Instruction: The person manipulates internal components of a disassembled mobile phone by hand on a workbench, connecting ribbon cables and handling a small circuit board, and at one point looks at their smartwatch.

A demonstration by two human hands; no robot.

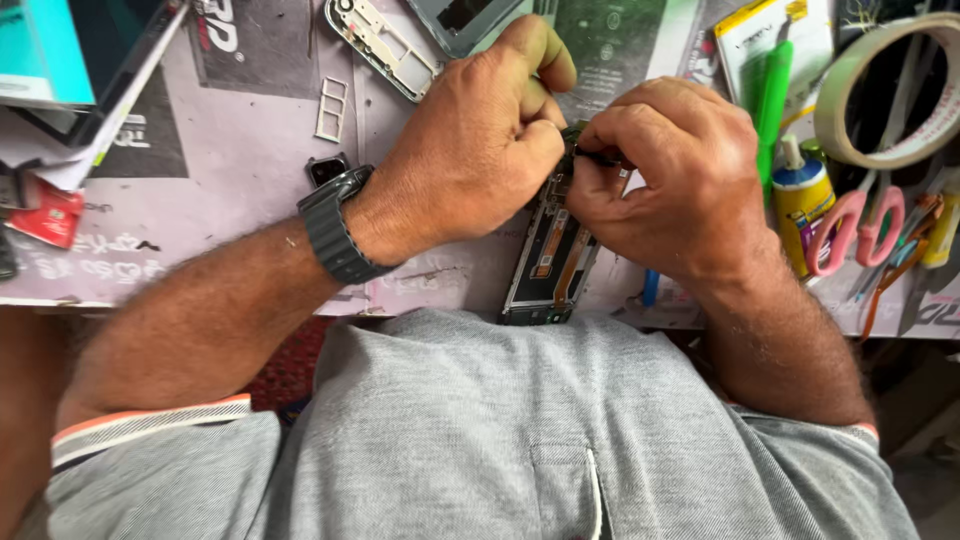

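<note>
An opened phone body (548, 262) with its back off lies on the workbench (230, 200) close to my chest, orange flex strips showing inside. My left hand (470, 150), a dark watch on its wrist, is closed over the phone's upper end. My right hand (672, 175) is closed too, its fingertips pinching a small dark part (585, 152) at the top of the phone. What sits under the fingers is hidden. Both hands touch each other above the phone.
A metal phone frame (380, 45) and a small SIM tray (331, 108) lie at the back. A tape roll (880, 90), pink-handled scissors (865, 228), a yellow glue bottle (800, 195) and a green tool (772, 95) crowd the right. Boxes and papers (60, 80) sit left.
</note>
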